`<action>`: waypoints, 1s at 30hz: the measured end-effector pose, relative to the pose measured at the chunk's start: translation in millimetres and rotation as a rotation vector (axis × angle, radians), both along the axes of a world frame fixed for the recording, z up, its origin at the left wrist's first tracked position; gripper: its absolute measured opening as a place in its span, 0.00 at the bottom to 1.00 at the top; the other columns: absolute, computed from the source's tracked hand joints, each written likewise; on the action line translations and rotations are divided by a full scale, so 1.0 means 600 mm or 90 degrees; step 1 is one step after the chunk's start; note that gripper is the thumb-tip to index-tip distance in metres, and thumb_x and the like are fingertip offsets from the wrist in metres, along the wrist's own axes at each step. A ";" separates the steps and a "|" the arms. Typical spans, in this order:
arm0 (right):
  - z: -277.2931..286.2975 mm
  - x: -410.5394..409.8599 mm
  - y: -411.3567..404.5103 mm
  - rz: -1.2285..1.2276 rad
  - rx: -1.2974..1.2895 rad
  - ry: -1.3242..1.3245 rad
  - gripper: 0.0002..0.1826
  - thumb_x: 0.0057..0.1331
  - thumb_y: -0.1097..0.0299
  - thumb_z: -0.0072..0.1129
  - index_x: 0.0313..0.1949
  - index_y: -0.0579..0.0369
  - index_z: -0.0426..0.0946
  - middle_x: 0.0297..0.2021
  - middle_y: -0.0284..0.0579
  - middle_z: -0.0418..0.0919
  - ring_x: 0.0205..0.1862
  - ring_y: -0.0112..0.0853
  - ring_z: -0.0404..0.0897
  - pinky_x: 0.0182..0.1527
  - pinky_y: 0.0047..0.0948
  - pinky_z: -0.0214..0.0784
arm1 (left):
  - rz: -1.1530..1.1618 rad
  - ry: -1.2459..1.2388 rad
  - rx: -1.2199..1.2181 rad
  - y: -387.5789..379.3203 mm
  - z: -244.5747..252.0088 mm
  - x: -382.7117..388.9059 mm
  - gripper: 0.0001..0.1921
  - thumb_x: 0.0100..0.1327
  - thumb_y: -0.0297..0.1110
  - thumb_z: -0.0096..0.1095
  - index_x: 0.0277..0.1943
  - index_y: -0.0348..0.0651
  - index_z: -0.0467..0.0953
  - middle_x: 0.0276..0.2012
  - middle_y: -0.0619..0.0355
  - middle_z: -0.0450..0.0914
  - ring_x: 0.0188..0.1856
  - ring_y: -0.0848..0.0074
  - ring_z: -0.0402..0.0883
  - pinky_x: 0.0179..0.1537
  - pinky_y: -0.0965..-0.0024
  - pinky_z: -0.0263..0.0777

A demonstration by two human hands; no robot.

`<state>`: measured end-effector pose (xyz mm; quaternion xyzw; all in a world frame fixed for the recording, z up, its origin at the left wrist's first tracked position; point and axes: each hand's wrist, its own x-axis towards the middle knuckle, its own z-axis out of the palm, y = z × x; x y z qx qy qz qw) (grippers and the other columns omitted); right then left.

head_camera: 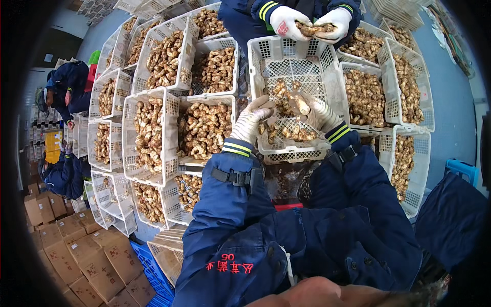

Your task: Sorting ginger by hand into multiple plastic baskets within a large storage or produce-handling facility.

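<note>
Both my hands wear striped knit gloves over a white plastic crate [293, 147] that holds a few brown-and-white mushrooms [299, 134]. My right hand [316, 111] grips a pale-stemmed mushroom [302, 104] above the crate. On the crate's left side, my left hand [251, 119] has its fingers curled near other mushrooms; whether it holds one is unclear. More mushrooms [281, 90] lie around the crate's middle, partly behind my right glove. Across from me, a co-worker's white-gloved hands [312, 27] hold mushrooms over the crate's far rim.
Crates heaped with mushrooms stand to the left [207, 128] and right [364, 99], close beside my arms. Cardboard boxes [92, 264] and a blue plastic pallet [153, 268] are at the lower left. Two people [63, 174] work farther left. A blue stool [462, 170] stands right.
</note>
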<state>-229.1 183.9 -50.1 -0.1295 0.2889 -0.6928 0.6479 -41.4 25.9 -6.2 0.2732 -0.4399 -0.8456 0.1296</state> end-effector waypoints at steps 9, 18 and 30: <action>-0.004 0.014 -0.037 -0.042 0.237 0.495 0.21 0.67 0.60 0.52 0.55 0.60 0.70 0.45 0.47 0.79 0.40 0.36 0.81 0.41 0.30 0.74 | -0.023 0.008 0.131 0.007 0.031 0.003 0.26 0.60 0.26 0.54 0.62 0.34 0.63 0.51 0.48 0.75 0.50 0.64 0.77 0.52 0.57 0.75; -0.189 -0.029 -0.018 0.737 0.505 1.030 0.29 0.62 0.45 0.47 0.50 0.59 0.74 0.46 0.52 0.77 0.44 0.41 0.75 0.49 0.39 0.67 | 0.111 0.076 0.214 -0.014 0.025 0.001 0.27 0.62 0.25 0.49 0.65 0.38 0.57 0.54 0.46 0.71 0.54 0.60 0.74 0.54 0.56 0.72; -0.282 -0.108 0.023 -0.121 0.598 0.875 0.24 0.61 0.63 0.56 0.56 0.59 0.69 0.45 0.53 0.79 0.41 0.39 0.80 0.42 0.33 0.72 | 0.340 0.100 0.189 -0.034 0.032 0.000 0.27 0.61 0.23 0.51 0.64 0.41 0.58 0.47 0.48 0.75 0.47 0.61 0.78 0.47 0.60 0.78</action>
